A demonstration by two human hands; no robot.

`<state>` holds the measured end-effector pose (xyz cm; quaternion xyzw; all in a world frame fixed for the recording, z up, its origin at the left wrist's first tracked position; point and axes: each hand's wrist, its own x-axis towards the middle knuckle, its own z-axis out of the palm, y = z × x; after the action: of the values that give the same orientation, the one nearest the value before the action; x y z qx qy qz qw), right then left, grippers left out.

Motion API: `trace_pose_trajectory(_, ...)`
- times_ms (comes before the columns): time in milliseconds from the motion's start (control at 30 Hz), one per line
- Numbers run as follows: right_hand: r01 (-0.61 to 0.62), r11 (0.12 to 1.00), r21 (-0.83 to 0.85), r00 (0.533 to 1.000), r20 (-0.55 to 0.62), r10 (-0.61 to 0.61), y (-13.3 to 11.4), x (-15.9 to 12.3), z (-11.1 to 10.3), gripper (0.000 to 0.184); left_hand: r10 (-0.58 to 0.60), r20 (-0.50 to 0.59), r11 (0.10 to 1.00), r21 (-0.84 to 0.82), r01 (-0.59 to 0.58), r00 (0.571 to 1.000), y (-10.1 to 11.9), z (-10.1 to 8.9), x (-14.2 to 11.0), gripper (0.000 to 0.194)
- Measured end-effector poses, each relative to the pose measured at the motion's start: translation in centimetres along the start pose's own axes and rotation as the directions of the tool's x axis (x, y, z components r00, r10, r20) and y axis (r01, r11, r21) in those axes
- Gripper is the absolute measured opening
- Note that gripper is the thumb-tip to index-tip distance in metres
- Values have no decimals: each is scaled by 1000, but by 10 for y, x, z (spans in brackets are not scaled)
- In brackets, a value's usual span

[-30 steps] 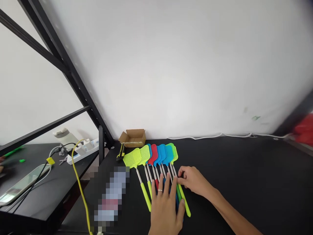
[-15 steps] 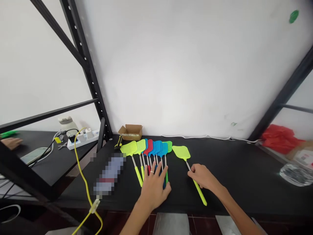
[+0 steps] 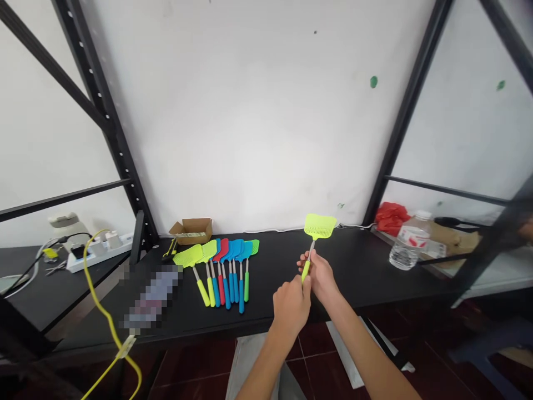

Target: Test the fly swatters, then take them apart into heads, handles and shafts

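Left hand [image 3: 291, 304] and right hand [image 3: 322, 276] are both closed on one yellow-green fly swatter [image 3: 320, 226], the left wrapped round its handle, the right curled beside the shaft. Half a second ago only the right held it; the left has since come off the row of swatters [image 3: 225, 280], so handling now seems centred on this single piece, raised over the tabletop [image 3: 266, 278]. Leftward lies the row, the cardboard box [image 3: 195, 240] behind it.

fly swatters [image 3: 227, 253] lie in a row on the table [image 3: 266, 280], left of the lone swatter [image 3: 320, 226] in left hand [image 3: 291, 304] and right hand [image 3: 322, 274]. a box [image 3: 194, 239] sits behind the row's left end, a power strip [image 3: 96, 258] further left, a bottle [image 3: 410, 244] rightmost.
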<state>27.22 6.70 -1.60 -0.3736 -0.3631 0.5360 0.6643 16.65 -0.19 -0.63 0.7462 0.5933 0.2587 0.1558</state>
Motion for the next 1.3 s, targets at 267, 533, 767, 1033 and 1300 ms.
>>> trace_pose_trajectory(267, -137, 955, 263, 990, 9, 140, -8, 6, -34, 21, -31, 145, 715, -689, 123, 989, 33, 49, 13, 52)
trace_pose_trajectory(533, 59, 856, 514, 975, -214, 61, -69, 42, -96, 33, 66, 476, 446, -800, 401, 877, 43, 76, -31, 57)
trace_pose_trajectory(767, -77, 920, 384, 996, -11, 88, -93, 16, -137, 7, 3, 201, 953, -297, 58, 980, 25, 51, 5, 36)
trace_pose_trajectory(1033, -129, 976, 176, 992, 30, 126, -53, 4, -115, 25, -63, 173, 997, -27, 68, 983, 41, 61, 70, 46)
trace_pose_trajectory(1300, -136, 991, -7, 989, 57, 137, -20, 12, -113, 36, 93, 35, 987, 132, -97, 995, 6, 59, 53, 41)
